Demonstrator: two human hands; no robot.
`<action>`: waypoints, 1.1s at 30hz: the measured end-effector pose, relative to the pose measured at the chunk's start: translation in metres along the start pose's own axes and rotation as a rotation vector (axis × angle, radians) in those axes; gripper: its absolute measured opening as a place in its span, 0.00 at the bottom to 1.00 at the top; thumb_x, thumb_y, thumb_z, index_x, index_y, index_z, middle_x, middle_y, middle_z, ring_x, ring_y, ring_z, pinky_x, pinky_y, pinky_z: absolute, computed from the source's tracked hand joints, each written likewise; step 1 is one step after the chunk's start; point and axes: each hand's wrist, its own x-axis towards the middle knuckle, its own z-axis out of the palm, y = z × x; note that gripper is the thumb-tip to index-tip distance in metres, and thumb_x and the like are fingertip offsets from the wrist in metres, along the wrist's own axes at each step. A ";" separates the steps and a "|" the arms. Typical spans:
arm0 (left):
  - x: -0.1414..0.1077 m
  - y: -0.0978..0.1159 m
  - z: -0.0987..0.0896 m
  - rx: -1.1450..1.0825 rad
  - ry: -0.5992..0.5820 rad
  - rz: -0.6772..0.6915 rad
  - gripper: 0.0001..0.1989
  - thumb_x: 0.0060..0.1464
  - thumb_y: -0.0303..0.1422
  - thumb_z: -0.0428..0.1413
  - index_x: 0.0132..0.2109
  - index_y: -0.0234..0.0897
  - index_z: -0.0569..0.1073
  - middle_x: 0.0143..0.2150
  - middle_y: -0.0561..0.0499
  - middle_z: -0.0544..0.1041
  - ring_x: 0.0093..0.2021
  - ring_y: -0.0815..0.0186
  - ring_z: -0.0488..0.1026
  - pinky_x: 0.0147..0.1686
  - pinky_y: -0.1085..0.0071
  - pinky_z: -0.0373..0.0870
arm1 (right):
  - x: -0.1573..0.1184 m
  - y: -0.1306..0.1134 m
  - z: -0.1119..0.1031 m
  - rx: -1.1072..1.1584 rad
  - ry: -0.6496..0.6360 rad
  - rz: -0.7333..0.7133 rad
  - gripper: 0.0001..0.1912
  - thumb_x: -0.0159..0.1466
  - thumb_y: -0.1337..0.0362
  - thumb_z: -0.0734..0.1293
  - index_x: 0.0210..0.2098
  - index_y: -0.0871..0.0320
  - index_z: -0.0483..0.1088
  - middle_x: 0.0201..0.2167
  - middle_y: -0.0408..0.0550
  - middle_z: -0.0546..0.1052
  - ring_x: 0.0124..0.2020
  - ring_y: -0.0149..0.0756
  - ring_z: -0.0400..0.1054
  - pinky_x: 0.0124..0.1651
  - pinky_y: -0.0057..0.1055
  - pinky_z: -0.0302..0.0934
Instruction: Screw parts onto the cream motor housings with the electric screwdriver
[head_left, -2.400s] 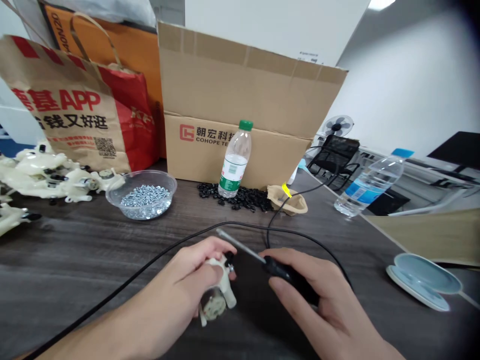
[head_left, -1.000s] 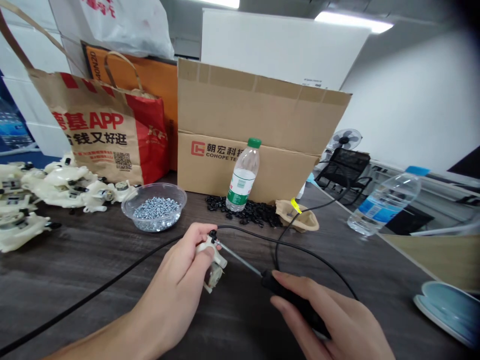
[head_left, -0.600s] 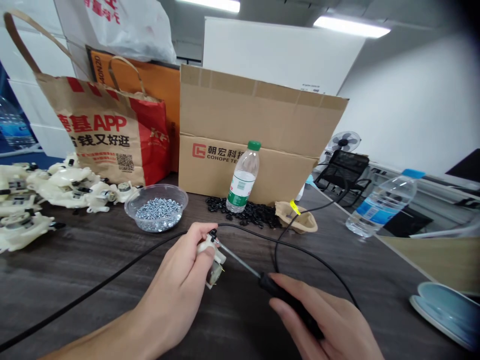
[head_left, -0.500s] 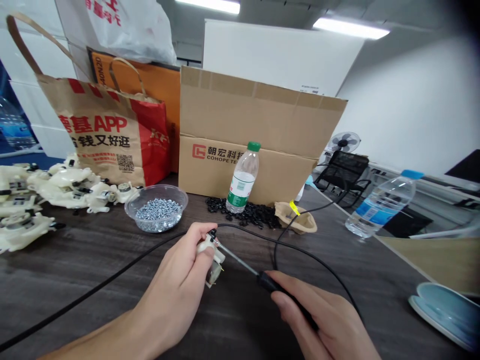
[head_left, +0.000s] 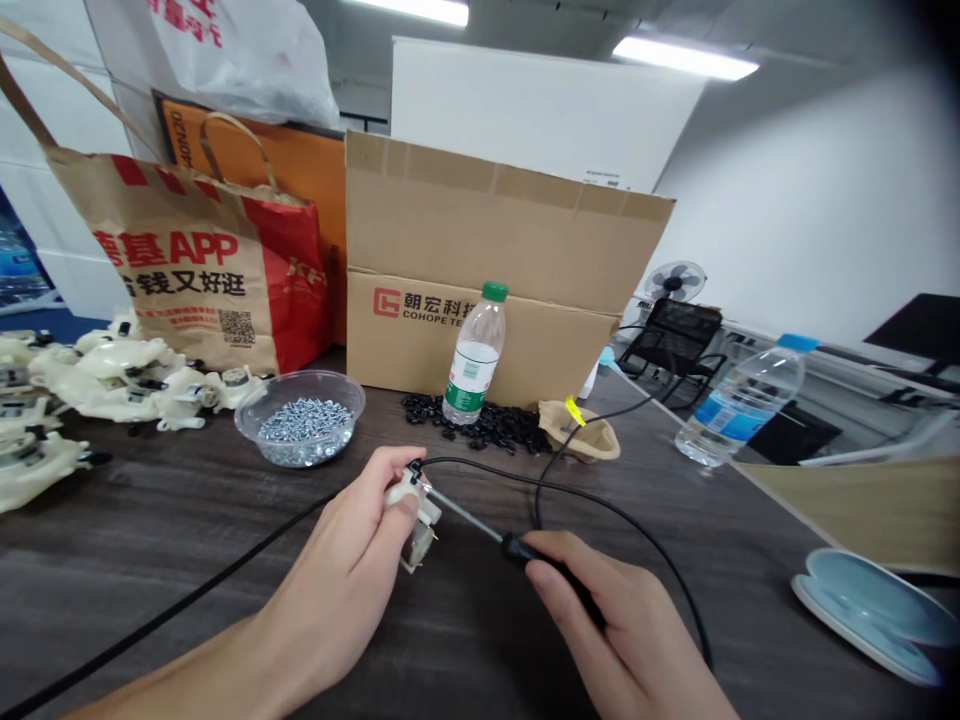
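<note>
My left hand (head_left: 356, 550) is closed round a small off-white plastic assembly (head_left: 425, 512) with a black piece at its top, held just above the dark table. The fingers cover much of it. In my right hand (head_left: 615, 620) is a screwdriver (head_left: 517, 548), gripped by its black handle. Its metal shaft points up and left, and the tip meets the assembly near the black piece. Whether a screw sits at the tip is too small to tell. Beyond the left hand stands a clear plastic bowl (head_left: 244, 425) of small silver screws (head_left: 306, 420).
Several off-white plastic assemblies (head_left: 112, 370) are heaped at the left. Small black parts (head_left: 502, 428) lie round a green-capped bottle (head_left: 474, 360), before a cardboard box (head_left: 420, 230). A black cable (head_left: 615, 507) crosses the table. At the right are a blue-capped bottle (head_left: 739, 410) and an open pale-blue case (head_left: 870, 610).
The whole view has shifted slightly, so most things appear a little further left. Both hands keep their holds, and the screwdriver tip stays at the assembly.
</note>
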 end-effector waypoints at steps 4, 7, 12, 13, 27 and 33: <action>0.003 -0.005 0.002 -0.062 -0.008 0.026 0.14 0.72 0.41 0.44 0.59 0.53 0.67 0.55 0.54 0.75 0.55 0.59 0.71 0.55 0.57 0.62 | -0.001 -0.005 0.000 0.058 -0.032 0.072 0.05 0.72 0.59 0.64 0.45 0.51 0.69 0.34 0.39 0.80 0.30 0.32 0.77 0.29 0.25 0.69; 0.003 -0.005 0.001 -0.098 -0.003 0.039 0.13 0.71 0.41 0.45 0.58 0.51 0.67 0.50 0.54 0.76 0.52 0.59 0.72 0.53 0.59 0.64 | -0.003 -0.007 -0.001 0.089 -0.044 0.050 0.04 0.73 0.61 0.62 0.44 0.51 0.69 0.33 0.39 0.79 0.28 0.31 0.76 0.26 0.24 0.66; 0.001 -0.002 0.000 -0.077 -0.002 0.069 0.17 0.65 0.42 0.56 0.58 0.50 0.67 0.48 0.54 0.76 0.42 0.63 0.74 0.42 0.64 0.70 | -0.004 -0.009 -0.002 0.110 -0.004 0.024 0.04 0.74 0.61 0.63 0.46 0.51 0.69 0.32 0.38 0.79 0.26 0.30 0.76 0.24 0.23 0.65; 0.001 -0.001 0.001 -0.074 -0.005 0.090 0.20 0.62 0.40 0.59 0.59 0.50 0.66 0.48 0.55 0.76 0.40 0.64 0.74 0.42 0.66 0.71 | -0.004 -0.009 -0.003 0.100 0.001 0.008 0.04 0.74 0.61 0.63 0.46 0.50 0.69 0.32 0.37 0.79 0.27 0.29 0.76 0.26 0.23 0.66; 0.006 -0.002 0.002 0.017 -0.045 0.127 0.28 0.55 0.28 0.59 0.61 0.54 0.64 0.52 0.56 0.74 0.48 0.62 0.74 0.52 0.61 0.68 | 0.003 -0.018 -0.003 0.042 0.023 -0.073 0.14 0.79 0.61 0.53 0.48 0.52 0.69 0.25 0.40 0.79 0.20 0.33 0.74 0.22 0.26 0.64; 0.007 -0.002 0.004 -0.013 -0.076 0.077 0.27 0.55 0.27 0.58 0.59 0.52 0.63 0.52 0.56 0.73 0.46 0.63 0.73 0.49 0.62 0.67 | -0.001 -0.012 -0.001 0.056 -0.047 0.069 0.03 0.70 0.63 0.63 0.42 0.52 0.68 0.29 0.39 0.79 0.24 0.32 0.75 0.25 0.25 0.65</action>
